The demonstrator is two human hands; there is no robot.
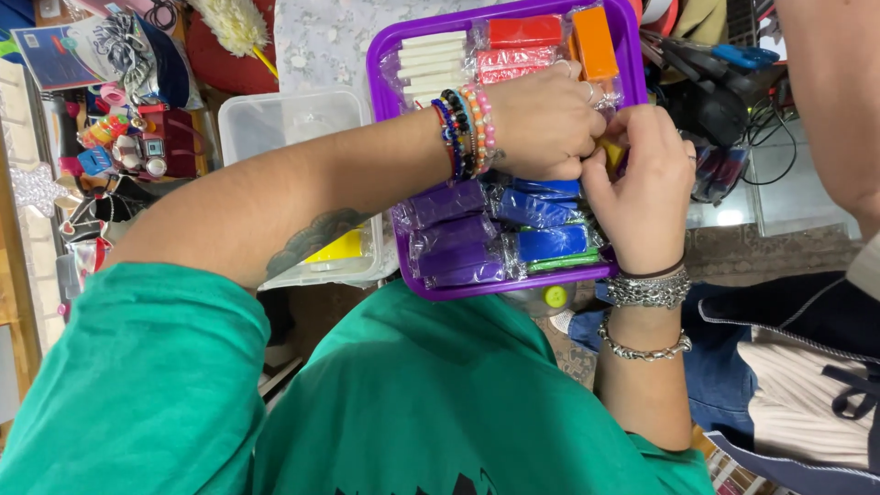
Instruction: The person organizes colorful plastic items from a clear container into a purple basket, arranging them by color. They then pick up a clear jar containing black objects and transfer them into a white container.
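Note:
A purple plastic tray (383,57) holds several wrapped clay bars: white ones (433,60), red (522,31), orange (595,41), purple (451,246) and blue (548,243). My left hand (543,119), with beaded bracelets at the wrist, is closed over the tray's middle right. My right hand (645,179), wearing metal chain bracelets, meets it there. Both pinch a small yellow piece (612,152), mostly hidden between the fingers.
A clear plastic box (280,121) with a yellow item inside stands left of the tray. Cluttered trinkets and toys (119,137) fill the far left. Dark tools and cables (724,87) lie to the right. Another person's arm (830,92) shows at the right edge.

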